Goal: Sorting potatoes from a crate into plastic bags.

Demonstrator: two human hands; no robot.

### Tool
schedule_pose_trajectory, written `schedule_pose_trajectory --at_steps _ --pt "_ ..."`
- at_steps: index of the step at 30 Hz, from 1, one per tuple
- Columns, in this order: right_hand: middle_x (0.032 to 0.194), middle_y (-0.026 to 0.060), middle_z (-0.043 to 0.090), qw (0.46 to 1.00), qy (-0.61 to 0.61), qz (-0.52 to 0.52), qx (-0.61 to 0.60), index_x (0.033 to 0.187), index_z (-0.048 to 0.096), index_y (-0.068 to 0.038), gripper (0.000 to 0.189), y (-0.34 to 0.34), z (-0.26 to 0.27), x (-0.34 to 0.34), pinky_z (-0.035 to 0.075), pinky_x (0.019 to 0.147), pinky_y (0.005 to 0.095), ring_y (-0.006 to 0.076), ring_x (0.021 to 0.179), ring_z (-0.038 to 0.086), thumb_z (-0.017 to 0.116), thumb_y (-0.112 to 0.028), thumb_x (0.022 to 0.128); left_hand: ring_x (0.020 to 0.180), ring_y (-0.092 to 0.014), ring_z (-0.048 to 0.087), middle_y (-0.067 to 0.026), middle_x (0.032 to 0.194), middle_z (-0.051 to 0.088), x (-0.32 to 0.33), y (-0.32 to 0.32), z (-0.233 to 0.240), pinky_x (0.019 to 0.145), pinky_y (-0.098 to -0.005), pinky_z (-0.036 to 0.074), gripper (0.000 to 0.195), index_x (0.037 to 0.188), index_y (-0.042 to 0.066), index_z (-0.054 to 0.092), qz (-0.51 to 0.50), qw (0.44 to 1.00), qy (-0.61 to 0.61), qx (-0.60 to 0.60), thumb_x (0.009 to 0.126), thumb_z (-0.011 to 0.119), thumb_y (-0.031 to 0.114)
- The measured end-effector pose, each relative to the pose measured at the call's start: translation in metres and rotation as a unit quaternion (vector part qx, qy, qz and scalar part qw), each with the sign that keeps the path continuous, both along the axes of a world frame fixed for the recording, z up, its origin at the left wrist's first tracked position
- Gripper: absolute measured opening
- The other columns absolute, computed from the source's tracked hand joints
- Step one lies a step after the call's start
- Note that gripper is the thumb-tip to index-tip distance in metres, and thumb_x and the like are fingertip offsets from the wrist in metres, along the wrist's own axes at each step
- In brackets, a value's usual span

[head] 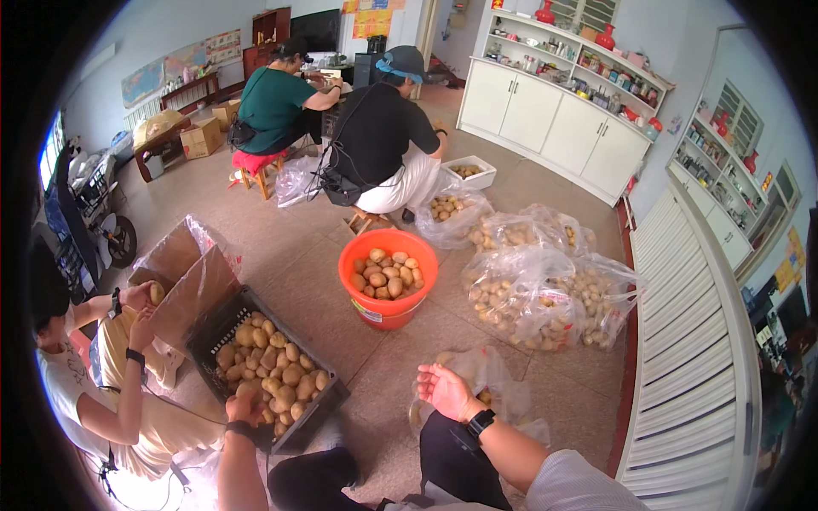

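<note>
My left hand [245,406] reaches over the near side of a dark plastic crate [335,389] full of potatoes [281,364]. Its fingers curl down among the potatoes at the near left, and whether they grip one is hidden. Above my right knee, my right hand [445,391] is held palm up with nothing in it, fingers slightly spread. Beneath and behind it lies a clear plastic bag [492,367] with some potatoes inside. Beyond the crate stands an orange bucket [388,313], filled with potatoes [385,274].
Several clear bags of potatoes [530,297] lie on the right by a white slatted panel [690,345]. A co-worker [121,396] at left holds a potato [157,294] near a plastic-lined cardboard box [192,287]. Two people sit farther back, near a white foam box [482,179].
</note>
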State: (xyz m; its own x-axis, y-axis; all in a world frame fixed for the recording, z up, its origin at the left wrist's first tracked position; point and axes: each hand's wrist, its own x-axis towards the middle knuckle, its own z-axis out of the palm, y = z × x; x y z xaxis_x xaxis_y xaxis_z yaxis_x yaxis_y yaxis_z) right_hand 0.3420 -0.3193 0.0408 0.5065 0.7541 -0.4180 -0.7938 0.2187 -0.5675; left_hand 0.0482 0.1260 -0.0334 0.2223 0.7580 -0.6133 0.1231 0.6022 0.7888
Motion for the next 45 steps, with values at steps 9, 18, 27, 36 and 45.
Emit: schedule_pose_trajectory --at_steps 9,18,27,36,45 --pt "0.1 0.0041 0.067 1.0 0.009 -0.01 -0.009 0.115 0.063 -0.009 0.032 0.003 0.003 0.0 0.049 0.083 0.0361 0.0185 0.09 0.063 0.052 -0.035 0.101 0.072 -0.028 0.061 -0.0162 0.109 0.059 -0.003 0.006 -0.004 0.052 -0.0375 0.055 0.041 0.124 0.007 0.049 0.015 1.0 -0.002 0.013 0.089 0.069 0.016" --pt "0.1 0.0038 0.068 1.0 0.005 -0.009 0.007 0.114 0.064 -0.01 0.032 -0.003 0.001 0.002 0.048 0.083 0.0361 0.0182 0.09 0.063 0.053 -0.036 0.1 0.087 -0.029 0.063 -0.0099 0.099 0.062 0.009 -0.004 0.011 0.071 -0.0408 0.055 0.027 0.112 0.004 0.057 0.065 0.994 -0.043 0.075 0.088 0.065 0.012" --pt "0.099 0.0041 0.068 1.0 -0.007 -0.012 0.013 0.114 0.064 -0.008 0.033 -0.003 0.001 -0.001 0.049 0.082 0.0358 0.0185 0.089 0.063 0.053 -0.036 0.1 0.08 -0.026 0.065 -0.006 0.091 0.06 0.067 -0.091 0.134 0.071 -0.0394 0.057 0.012 0.105 0.006 0.056 -0.198 0.939 -0.217 0.178 0.093 0.059 0.007" --pt "0.098 0.005 0.068 1.0 -0.006 -0.007 0.021 0.114 0.064 -0.009 0.03 -0.004 -0.004 0.001 0.05 0.081 0.0371 0.0195 0.087 0.063 0.053 -0.033 0.099 0.085 -0.02 0.067 -0.0085 0.099 0.064 0.073 -0.24 0.309 0.072 -0.0343 0.06 0.01 0.105 0.0 0.06 -0.424 0.863 -0.253 0.108 0.097 0.056 0.002" --pt "0.091 0.0064 0.063 0.998 -0.02 -0.05 0.015 0.104 0.063 -0.006 0.025 0.001 -0.003 -0.003 0.049 0.079 0.0333 0.0191 0.085 0.058 0.055 -0.029 0.097 0.093 -0.034 0.063 -0.0157 0.103 0.063 0.033 -0.329 0.433 0.077 -0.0399 0.051 0.019 0.105 0.001 0.065 -0.572 0.518 -0.496 0.398 0.095 0.059 0.015"
